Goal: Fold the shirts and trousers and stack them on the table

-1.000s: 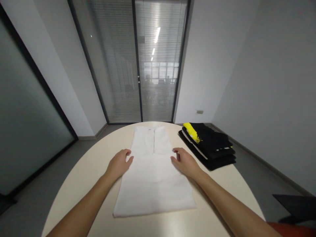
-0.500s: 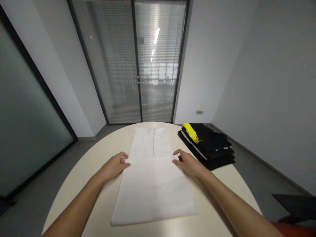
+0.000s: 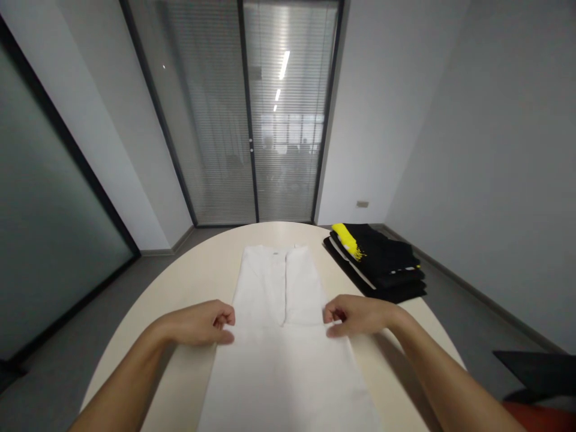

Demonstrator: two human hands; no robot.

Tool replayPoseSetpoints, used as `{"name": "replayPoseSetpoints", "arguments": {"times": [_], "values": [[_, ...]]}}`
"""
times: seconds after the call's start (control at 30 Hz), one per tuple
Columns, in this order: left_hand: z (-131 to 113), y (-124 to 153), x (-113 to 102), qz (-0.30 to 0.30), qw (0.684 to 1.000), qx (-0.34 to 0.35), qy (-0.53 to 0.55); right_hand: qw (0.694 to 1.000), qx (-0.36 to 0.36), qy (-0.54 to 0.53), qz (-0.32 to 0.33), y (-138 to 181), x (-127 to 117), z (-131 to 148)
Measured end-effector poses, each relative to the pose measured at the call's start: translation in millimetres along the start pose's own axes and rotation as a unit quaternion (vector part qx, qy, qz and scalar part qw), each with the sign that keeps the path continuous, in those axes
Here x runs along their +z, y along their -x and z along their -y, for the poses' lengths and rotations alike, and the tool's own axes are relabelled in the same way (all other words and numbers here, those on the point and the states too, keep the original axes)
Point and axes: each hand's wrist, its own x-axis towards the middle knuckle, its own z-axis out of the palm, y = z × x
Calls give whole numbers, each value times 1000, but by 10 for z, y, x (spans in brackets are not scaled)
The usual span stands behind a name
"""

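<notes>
My left hand [image 3: 201,324] and right hand [image 3: 360,314] pinch opposite edges of the white garment [image 3: 279,366]. Its collar tag [image 3: 275,254] is too small to read.

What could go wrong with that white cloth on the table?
The left hand and right hand pinch only the side edges of the white garment; if one slips, it may drop unevenly and crease. Its near end runs out of view and might hang off the table. A wide swing could bump the dark clothes stack.
</notes>
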Motion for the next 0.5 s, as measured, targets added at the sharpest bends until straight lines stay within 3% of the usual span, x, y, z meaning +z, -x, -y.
{"name": "replayPoseSetpoints", "arguments": {"times": [0.07, 0.13, 0.27, 0.33, 0.5], "values": [[-31, 17, -38, 11, 997, 49, 61, 999, -28, -15, 6, 3, -21, 18], [-32, -8, -53, -26, 989, 84, 118, 997, -57, -32, -28, 3, -38, 30], [84, -227, 14, -209, 955, 107, 181, 967, -73, -6, -244, -78, -13, -51], [185, -371, 77, -274, 941, 96, 176, 952, -52, 12, -300, -156, 23, -157], [386, -564, 200, -325, 943, 75, 9, 961, -30, 28, -274, -316, 102, -399]]}}
